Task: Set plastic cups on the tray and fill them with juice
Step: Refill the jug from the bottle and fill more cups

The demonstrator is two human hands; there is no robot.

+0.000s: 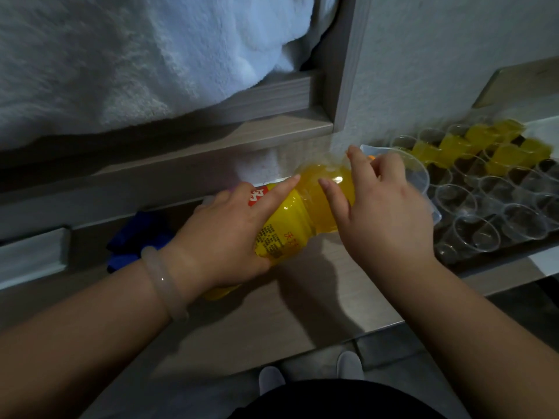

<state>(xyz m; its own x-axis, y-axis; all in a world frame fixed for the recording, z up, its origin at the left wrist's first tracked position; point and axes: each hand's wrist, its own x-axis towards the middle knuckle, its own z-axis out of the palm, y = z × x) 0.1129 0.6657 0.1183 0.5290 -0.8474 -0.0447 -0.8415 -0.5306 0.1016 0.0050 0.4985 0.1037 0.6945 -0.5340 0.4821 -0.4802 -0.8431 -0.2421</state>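
The left hand [223, 237] grips the labelled body of the tilted juice bottle [302, 213] and the right hand [384, 213] clasps its neck, apparently steadying the mouth over the clear jug [423, 176].

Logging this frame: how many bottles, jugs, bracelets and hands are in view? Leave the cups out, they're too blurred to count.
yellow plastic juice bottle: 1
clear plastic jug: 1
pale translucent bracelet: 1
hands, left hand and right hand: 2
Total: 5
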